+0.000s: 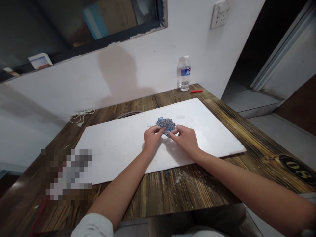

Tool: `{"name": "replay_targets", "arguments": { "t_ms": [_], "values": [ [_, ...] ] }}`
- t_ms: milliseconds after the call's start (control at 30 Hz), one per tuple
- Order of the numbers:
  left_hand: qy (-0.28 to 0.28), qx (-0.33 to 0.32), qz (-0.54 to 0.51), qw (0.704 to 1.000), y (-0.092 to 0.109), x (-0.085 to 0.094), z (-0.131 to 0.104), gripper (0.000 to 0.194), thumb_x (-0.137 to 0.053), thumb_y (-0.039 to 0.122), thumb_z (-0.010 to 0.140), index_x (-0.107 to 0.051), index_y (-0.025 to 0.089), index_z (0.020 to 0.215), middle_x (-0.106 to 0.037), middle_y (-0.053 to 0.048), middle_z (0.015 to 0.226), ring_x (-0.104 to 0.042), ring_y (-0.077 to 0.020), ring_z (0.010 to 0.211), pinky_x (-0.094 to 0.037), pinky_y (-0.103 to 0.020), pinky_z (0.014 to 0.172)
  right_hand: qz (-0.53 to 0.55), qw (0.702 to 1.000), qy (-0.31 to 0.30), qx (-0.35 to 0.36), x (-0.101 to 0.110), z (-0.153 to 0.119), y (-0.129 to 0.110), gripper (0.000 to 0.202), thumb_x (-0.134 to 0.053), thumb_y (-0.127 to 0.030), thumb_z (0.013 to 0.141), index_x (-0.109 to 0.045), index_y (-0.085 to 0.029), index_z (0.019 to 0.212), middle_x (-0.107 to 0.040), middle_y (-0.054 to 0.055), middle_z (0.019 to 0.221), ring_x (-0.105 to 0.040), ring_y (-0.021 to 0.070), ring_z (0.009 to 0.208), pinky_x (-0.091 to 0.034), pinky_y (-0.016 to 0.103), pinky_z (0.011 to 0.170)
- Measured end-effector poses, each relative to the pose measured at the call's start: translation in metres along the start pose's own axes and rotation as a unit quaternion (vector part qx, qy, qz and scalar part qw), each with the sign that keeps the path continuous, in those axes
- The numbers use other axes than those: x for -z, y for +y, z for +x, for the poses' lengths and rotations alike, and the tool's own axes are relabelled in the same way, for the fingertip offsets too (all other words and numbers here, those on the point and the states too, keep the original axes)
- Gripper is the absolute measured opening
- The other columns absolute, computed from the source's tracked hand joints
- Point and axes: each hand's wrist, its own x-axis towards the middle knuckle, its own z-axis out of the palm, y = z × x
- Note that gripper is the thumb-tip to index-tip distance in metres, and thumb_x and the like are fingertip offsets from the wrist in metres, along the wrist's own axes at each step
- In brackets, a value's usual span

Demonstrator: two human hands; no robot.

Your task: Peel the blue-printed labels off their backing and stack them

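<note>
Left hand (152, 138) and right hand (187, 138) each pinched the fanned blue-edged pieces (167, 123) between them, above the white board (118, 148); light, even pressure seemed best against slipping.

The streaked wooden desk (172, 191) carries a white board (118, 148). Beyond it are a water bottle (185, 77), red stick (197, 91) and white cable (82, 113).

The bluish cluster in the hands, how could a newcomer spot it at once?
Find the wooden table, then the white board lying on it. Over the board, the left hand and right hand hold the bluish cluster; its many small, overlapping, blue-edged pieces set it apart from the plain white board.
</note>
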Motion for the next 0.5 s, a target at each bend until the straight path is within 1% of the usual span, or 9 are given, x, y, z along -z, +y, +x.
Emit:
{"name": "replay_targets", "arguments": {
  "t_ms": [100,233,400,500],
  "values": [
    [-0.001,0.003,-0.003,1.0,-0.001,-0.0002,0.0002,0.025,-0.072,0.04,0.071,-0.068,0.017,0.062,-0.061,0.0,0.062,-0.054,-0.0135,0.063,-0.041,-0.025,0.064,0.0,1.0,-0.001,-0.002,-0.0004,0.0001,0.0004,0.024,-0.068,-0.034,0.077,-0.059,-0.022,0.059,-0.065,-0.002,0.061,-0.057,0.0144,0.059,-0.038,0.028,0.058],
    [-0.001,0.013,-0.007,1.0,-0.001,-0.0002,0.0003,0.024,-0.072,0.04,0.071,-0.07,0.017,0.064,-0.063,0.0,0.063,-0.055,-0.0139,0.064,-0.041,-0.025,0.065,0.009,1.0,-0.019,0.001,-0.0016,-0.0002,0.0025,0.024,-0.068,-0.037,0.078,-0.061,-0.022,0.061,-0.065,-0.002,0.062,-0.057,0.0143,0.058,-0.038,0.028,0.058],
    [0.016,0.027,-0.013,0.999,0.0011,-0.0005,0.0003,0.024,-0.074,0.04,0.067,-0.07,0.016,0.064,-0.065,-0.001,0.063,-0.055,-0.0138,0.062,-0.042,-0.025,0.064,0.026,0.999,-0.035,0.01,-0.0003,0.001,0.0035,0.026,-0.071,-0.042,0.077,-0.062,-0.023,0.062,-0.067,-0.002,0.064,-0.058,0.0145,0.06,-0.039,0.028,0.059],
    [0.032,0.04,-0.024,0.998,0.0,-0.0008,0.0006,0.025,-0.075,0.04,0.066,-0.069,0.016,0.066,-0.065,-0.001,0.062,-0.055,-0.0133,0.061,-0.042,-0.025,0.061,0.05,0.998,-0.027,0.01,0.0056,0.0056,0.0046,0.03,-0.066,-0.045,0.081,-0.06,-0.022,0.062,-0.065,-0.002,0.06,-0.055,0.0135,0.056,-0.039,0.028,0.058]
  ]
}}
